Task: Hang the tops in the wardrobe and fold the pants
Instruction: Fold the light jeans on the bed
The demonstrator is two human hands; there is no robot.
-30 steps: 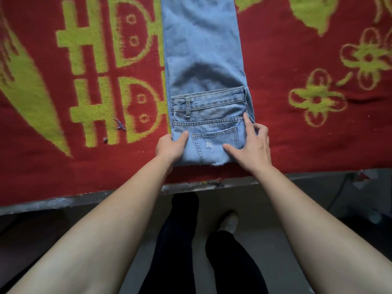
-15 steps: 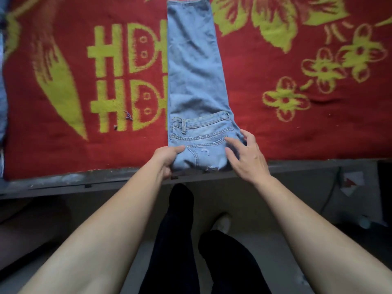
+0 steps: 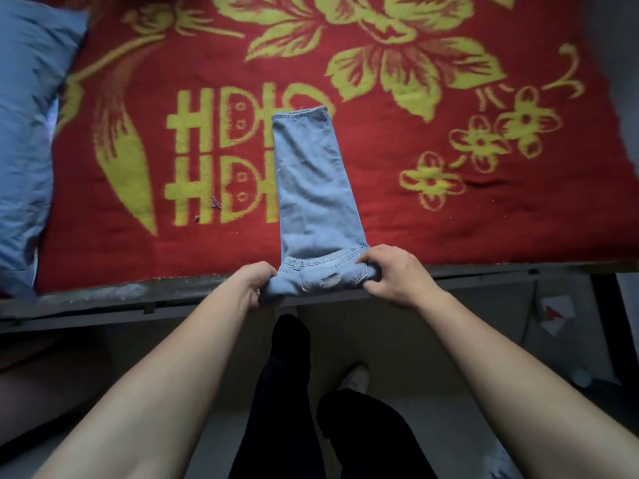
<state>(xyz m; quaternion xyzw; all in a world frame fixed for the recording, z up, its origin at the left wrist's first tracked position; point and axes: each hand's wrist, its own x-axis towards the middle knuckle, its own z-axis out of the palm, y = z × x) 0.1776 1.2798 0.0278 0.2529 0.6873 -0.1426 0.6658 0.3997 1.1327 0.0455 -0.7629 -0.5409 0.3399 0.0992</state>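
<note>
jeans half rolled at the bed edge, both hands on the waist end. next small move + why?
Probably turn the waist end one more fold away, toward the hem. Both the left hand and the right hand have a grip on the bunched waist end of the jeans at the near edge of the red blanket, while the leg section lies flat and unfolded beyond it.

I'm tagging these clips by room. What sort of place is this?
Most likely a bedroom: a red blanket with yellow flowers covers a bed, a blue pillow lies at its left end, and jeans are being folded at the bed's edge.
</note>
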